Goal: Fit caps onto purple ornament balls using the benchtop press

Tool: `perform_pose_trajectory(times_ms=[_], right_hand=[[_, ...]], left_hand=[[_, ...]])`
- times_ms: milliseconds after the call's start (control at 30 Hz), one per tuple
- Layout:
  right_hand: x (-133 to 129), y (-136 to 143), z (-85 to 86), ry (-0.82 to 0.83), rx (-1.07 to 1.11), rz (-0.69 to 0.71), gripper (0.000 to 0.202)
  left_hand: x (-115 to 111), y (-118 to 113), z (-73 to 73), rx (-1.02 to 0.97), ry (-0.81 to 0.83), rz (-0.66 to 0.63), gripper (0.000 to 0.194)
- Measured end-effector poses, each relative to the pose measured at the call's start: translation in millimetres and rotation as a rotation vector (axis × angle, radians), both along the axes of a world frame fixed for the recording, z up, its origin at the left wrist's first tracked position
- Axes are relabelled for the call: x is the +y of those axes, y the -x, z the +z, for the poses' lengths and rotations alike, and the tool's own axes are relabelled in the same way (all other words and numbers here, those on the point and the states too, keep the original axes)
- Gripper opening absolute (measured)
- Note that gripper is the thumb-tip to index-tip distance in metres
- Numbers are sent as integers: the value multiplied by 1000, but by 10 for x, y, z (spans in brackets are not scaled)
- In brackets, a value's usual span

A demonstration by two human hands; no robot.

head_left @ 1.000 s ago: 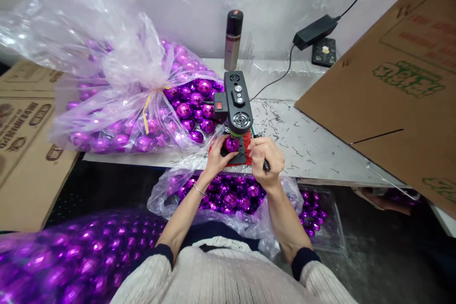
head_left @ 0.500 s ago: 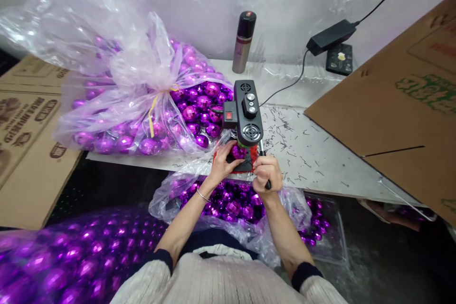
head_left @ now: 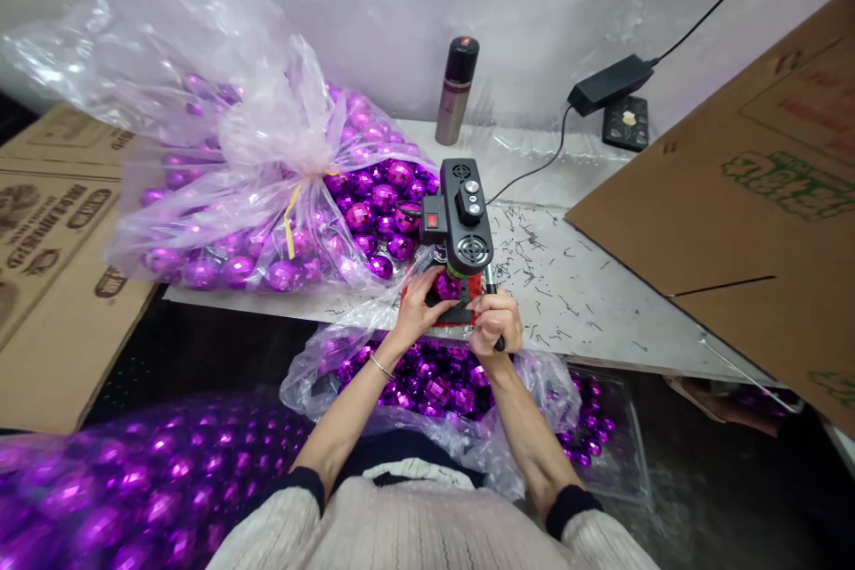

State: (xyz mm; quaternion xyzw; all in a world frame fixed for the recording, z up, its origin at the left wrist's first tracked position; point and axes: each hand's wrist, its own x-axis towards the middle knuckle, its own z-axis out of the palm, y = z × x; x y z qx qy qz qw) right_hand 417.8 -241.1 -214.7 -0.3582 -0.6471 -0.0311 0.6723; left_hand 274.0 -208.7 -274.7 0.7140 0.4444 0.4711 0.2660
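A black bench machine with round vents and a red switch stands on the white table, on a red and black base. Under its head sits a shiny purple faceted ball. My left hand grips this ball from the left, thumb in front and fingers behind. My right hand is wrapped round the black lever handle at the machine's right side. Below the table edge, an open plastic bag holds many purple balls.
A tied clear bag of purple balls lies left of the machine. Behind stands a spray can. A black power adapter hangs by its cord over a dark phone. Cardboard juts in from the right; black scraps litter the table.
My right hand and the lever have shifted slightly left and closer to the machine. My left hand stays on the ball. The whole view has moved a little.
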Motion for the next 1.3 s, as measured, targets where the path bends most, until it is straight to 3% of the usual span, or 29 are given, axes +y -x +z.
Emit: perform_pose_trajectory(times_ms=[167, 300, 433, 533, 600, 667, 733, 800, 867, 967, 1067, 1167, 1300], right_hand=[[-6, -22, 36, -10, -81, 39, 27], [-45, -6, 341, 68, -4, -24, 29], [-81, -2, 657, 151, 36, -22, 28], [-99, -17, 685, 150, 9, 14, 27], [-104, -23, 634, 138, -14, 24, 27], [-105, -21, 581, 125, -17, 26, 27], [-105, -13, 556, 114, -9, 28, 27], [-104, -6, 560, 110, -6, 31, 27], [-103, -4, 579, 106, -15, 37, 26], [-104, -6, 599, 103, -37, 40, 26], [-105, -10, 594, 105, -47, 27, 26], [-105, -6, 591, 103, -42, 26, 26], [-102, 25, 678, 121, -2, 19, 28]], left_hand=[[61, -10, -32, 5, -8, -7, 65], [48, -22, -55, 25, -24, -1, 66], [-274, 64, -79, 115, -145, 7, 62], [-554, 211, -63, 230, -226, -7, 80], [-573, 311, -1, 254, -251, 12, 92], [-393, 382, 119, 235, -260, 101, 81], [-67, 410, 276, 233, -218, 273, 60], [282, 398, 426, 316, -97, 417, 52], [542, 369, 530, 482, 80, 427, 54], [686, 357, 586, 604, 227, 381, 56], [626, 431, 586, 462, 155, 326, 58], [453, 525, 575, 173, 73, 236, 66], [103, 489, 460, -356, 225, 148, 67]])
